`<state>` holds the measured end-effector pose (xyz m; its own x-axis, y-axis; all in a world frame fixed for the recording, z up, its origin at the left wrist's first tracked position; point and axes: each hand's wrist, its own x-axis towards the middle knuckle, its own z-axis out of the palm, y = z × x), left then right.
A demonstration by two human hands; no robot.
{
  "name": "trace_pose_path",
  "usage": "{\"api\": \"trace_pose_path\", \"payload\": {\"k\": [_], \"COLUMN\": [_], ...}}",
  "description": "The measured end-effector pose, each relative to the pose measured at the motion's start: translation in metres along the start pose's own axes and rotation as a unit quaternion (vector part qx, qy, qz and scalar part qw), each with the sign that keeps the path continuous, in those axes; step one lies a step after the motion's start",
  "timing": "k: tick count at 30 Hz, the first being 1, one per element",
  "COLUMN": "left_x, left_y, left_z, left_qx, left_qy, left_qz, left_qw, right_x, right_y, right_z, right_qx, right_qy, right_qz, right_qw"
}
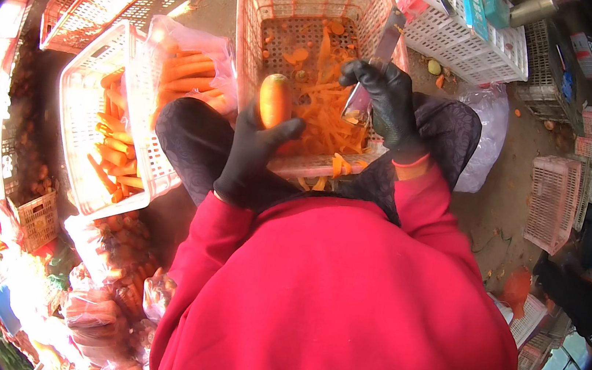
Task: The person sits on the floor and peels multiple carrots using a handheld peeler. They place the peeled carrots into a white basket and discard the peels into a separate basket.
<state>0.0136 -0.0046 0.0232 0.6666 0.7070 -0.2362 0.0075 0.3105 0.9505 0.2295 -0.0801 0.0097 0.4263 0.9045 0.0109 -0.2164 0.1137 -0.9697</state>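
Observation:
My left hand, in a black glove, grips a thick orange carrot with its stem end pointing up and away from me. In my black-gloved right hand is a long, flat metal-bladed tool, a knife or peeler. The blade shows on both sides of my fist, apart from the carrot. Both hands are over the near part of a pink plastic crate standing between my knees. Carrot peelings and cut carrot ends lie on its perforated bottom.
Left of my knee are an open pink bag of carrots and a white crate holding carrots. Bagged carrots are heaped behind it. To the right stand a white crate with boxes on top, a plastic bag and stacked crates.

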Motion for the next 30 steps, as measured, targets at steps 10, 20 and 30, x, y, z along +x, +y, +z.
{"api": "trace_pose_path", "payload": {"k": [10,20,30], "left_x": [0.014,0.023,0.026], "left_y": [-0.007,-0.021,-0.025], "left_z": [0.011,0.018,0.009], "left_qx": [0.141,0.17,0.042], "left_qy": [0.001,-0.164,-0.09], "left_qz": [0.035,0.083,0.139], "left_qw": [0.989,0.968,0.985], "right_x": [-0.013,-0.008,-0.03], "right_y": [0.011,0.094,0.063], "right_z": [0.026,-0.008,0.025], "right_qx": [-0.488,-0.6,0.059], "right_qy": [-0.089,-0.106,-0.017], "right_qz": [-0.211,-0.067,0.29], "right_qw": [0.842,0.79,0.955]}}
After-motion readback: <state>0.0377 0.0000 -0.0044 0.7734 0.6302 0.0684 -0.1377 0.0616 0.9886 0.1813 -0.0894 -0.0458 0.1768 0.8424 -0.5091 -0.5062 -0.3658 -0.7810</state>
